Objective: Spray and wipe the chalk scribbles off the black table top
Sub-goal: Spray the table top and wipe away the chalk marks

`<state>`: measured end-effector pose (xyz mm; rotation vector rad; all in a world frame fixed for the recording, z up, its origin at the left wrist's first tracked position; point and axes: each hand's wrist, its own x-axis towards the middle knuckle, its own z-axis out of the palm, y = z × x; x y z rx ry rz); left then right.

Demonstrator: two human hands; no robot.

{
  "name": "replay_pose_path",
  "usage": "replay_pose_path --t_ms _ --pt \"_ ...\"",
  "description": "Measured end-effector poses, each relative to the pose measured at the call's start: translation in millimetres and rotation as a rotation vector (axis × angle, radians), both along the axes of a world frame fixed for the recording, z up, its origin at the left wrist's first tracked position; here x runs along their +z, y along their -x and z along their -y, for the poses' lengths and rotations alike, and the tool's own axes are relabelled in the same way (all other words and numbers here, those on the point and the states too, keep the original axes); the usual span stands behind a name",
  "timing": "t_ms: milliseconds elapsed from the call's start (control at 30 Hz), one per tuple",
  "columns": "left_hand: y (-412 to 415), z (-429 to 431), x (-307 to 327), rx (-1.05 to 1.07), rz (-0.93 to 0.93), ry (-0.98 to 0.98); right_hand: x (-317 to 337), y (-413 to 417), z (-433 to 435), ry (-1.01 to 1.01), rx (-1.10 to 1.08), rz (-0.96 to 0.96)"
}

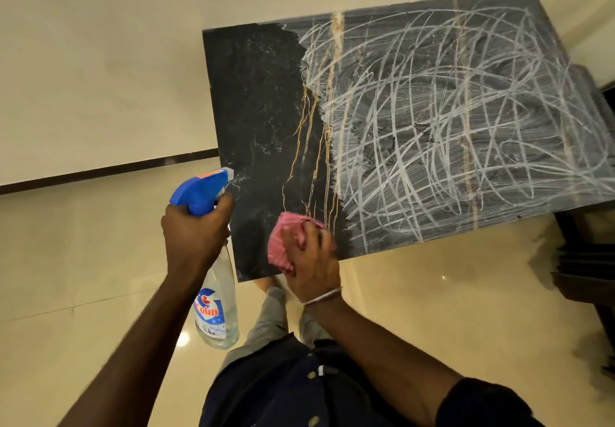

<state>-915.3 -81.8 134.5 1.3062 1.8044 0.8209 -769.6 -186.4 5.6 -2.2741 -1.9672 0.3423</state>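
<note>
Head view: black gold-veined marble table top was clean at left, white chalk scribbles right. Left hand gripped clear blue-triggered spray bottle; right hand clenched crumpled pink cloth at near edge.

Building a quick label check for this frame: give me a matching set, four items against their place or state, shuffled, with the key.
Column 1
1. blue-headed clear plastic spray bottle
2. crumpled pink cloth
3. white chalk scribbles
4. left strip of the black marble table top

Column 2
A. covers the right part of the top
B. gripped in the left hand
C. already clean
D. bunched in the right hand at the near table edge

Pairs: 1-B, 2-D, 3-A, 4-C
</note>
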Motion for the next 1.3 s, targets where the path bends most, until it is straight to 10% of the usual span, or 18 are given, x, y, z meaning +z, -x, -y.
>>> replay_pose_path --t_ms 300,700,967,1300 --pt "-12.1 8.0 0.3 -0.046 -0.03 -0.012 -6.4 32.2 -11.9 -0.001 0.482 -0.061" --pt "-40.6 7.5 0.2 -0.123 0.05 0.036 -1.3 -107.7 27.0 -0.008 -0.232 0.025" --pt "-62.0 13.3 3.4 -0.173 0.041 0.003 2.1 -58.2 12.4 -0.025 0.246 -0.002" --pt "-61.3 12.7 7.4 -0.131 0.06 0.02 9.6 -147.3 12.0 0.025 -0.335 0.082"
